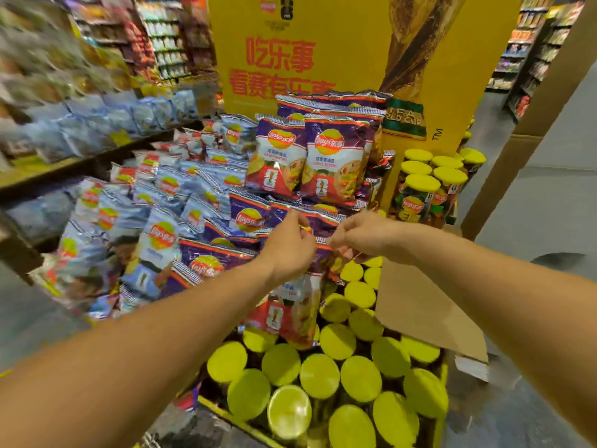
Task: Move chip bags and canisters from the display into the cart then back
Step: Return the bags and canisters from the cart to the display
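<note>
Mid-frame, left hand [292, 245] and right hand [358, 236] both pinch the top of a purple chip bag [290, 312] hanging over yellow canister lids [319, 376]

Yellow display board [339, 43], far: red characters "吃乐事", second line partly hidden by bags; "TM" at its right edge; green band [405, 119] reads "FA / RLD CUP", cut off. Purple chip bags [334, 163]: "Lay's 乐事" logo. Far-right canisters [415, 202]: "Lay's" logo. Small print unreadable
</note>
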